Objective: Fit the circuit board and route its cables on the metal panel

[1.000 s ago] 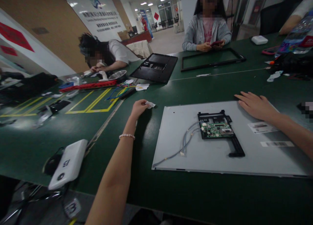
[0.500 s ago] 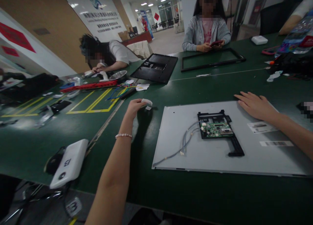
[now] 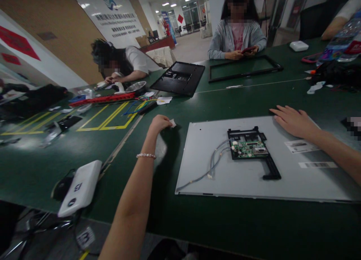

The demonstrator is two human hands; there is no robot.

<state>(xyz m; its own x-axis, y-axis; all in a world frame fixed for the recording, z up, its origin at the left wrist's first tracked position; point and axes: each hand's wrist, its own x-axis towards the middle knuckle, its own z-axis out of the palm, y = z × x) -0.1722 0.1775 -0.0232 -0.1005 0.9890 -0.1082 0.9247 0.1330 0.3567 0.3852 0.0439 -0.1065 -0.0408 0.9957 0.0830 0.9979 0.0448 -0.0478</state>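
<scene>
My left hand (image 3: 160, 123) is closed in a pinch on a small white scrap (image 3: 173, 123), paper or tape, just above or at the green tabletop; I cannot tell if they touch. Left of the large grey display panel (image 3: 194, 166), it stays apart from the panel. My right hand (image 3: 295, 121) lies flat with fingers spread on the panel's far edge, holding nothing. On the panel sit a black plastic bracket (image 3: 272, 169) and a green circuit board (image 3: 248, 149). A grey cable (image 3: 213, 160) runs from the board toward the panel's near left corner.
A black plastic back cover (image 3: 180, 79) and a black frame (image 3: 245, 73) lie farther back. At left is a white device (image 3: 80, 188) on the table edge. Two people sit across the table, one holding a phone (image 3: 248, 50). A water bottle (image 3: 342, 41) stands at right.
My left hand has shifted slightly right, and its fingers now cover more of the white scrap, which has turned. My right hand and the panel have stayed put.
</scene>
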